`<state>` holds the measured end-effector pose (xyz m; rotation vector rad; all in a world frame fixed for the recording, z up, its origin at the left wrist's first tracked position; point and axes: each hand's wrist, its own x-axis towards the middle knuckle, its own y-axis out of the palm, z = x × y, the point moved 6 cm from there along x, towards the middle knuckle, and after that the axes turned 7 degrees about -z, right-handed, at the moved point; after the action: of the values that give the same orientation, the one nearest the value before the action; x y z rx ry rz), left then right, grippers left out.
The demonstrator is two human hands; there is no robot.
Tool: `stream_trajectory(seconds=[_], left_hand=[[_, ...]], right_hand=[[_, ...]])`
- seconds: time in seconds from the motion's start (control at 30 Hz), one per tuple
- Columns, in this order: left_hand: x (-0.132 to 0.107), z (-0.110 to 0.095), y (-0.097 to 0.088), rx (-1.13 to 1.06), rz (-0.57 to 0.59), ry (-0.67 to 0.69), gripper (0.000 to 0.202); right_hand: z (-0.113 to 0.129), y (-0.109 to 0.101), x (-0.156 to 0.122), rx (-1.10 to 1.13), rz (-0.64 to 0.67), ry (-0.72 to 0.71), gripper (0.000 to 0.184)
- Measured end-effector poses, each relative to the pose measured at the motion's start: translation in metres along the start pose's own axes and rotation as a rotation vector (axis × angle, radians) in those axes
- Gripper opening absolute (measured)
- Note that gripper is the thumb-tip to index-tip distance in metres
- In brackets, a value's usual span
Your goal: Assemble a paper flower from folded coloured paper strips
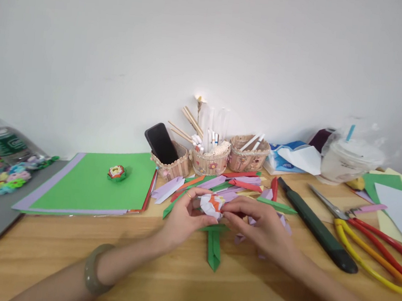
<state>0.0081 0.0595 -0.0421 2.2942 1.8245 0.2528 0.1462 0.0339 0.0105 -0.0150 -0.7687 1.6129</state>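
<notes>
Between my two hands is a small folded paper flower [211, 206], pale lilac outside with orange inside. My left hand [185, 213] grips it from the left, fingers curled around its side. The fingers of my right hand [256, 221] pinch at its right edge; the exact spot they hold is partly hidden. Just below the flower, a folded green paper strip [214, 250] points toward me on the table. Behind my hands lies a loose heap of folded paper strips [219, 183] in lilac, green, red and orange.
Left, a small finished paper flower [117, 173] sits on stacked green paper [75, 180]. Three decorated baskets [210, 165] stand by the wall, one holding a phone [161, 142]. At right are a dark green cutter [317, 225], scissors [367, 244] and a lidded cup [351, 159].
</notes>
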Motion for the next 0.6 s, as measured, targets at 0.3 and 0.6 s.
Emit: stream_trajectory(seconds=[0.3, 0.6], left_hand=[[0.0, -0.001, 0.003, -0.021, 0.033, -0.007, 0.048], [0.003, 0.003, -0.002, -0.031, 0.003, -0.027, 0.048]], right_hand=[[-0.01, 0.005, 0.001, 0.101, 0.14, 0.193, 0.016], [0.0, 0.005, -0.003, -0.138, 0.021, -0.18, 0.017]])
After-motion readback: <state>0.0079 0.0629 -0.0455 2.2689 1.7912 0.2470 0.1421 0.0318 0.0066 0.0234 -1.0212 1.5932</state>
